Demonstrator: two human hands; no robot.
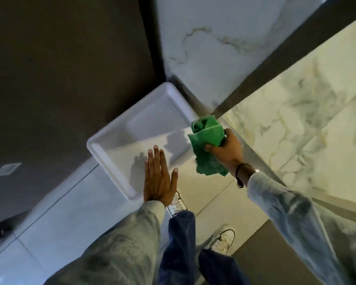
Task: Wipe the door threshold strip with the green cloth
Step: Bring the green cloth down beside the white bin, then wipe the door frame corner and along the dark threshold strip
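My right hand (228, 153) grips a bunched green cloth (208, 136) and holds it in the air above the floor, at the near end of the door threshold strip. The threshold strip (250, 156) is a shiny grey metal band that runs diagonally down to the right between the floor tiles, partly hidden by my right arm. Spread flat with its fingers together, my left hand (158, 177) hovers palm down and empty over the near corner of a white tray.
The white plastic tray (132, 109) lies on the floor in the corner beside a dark door (70, 68) and a marble wall (203, 48). My two white shoes (177, 202) (222, 239) stand on pale tiles just below the tray. Marble-patterned tiles stretch to the right.
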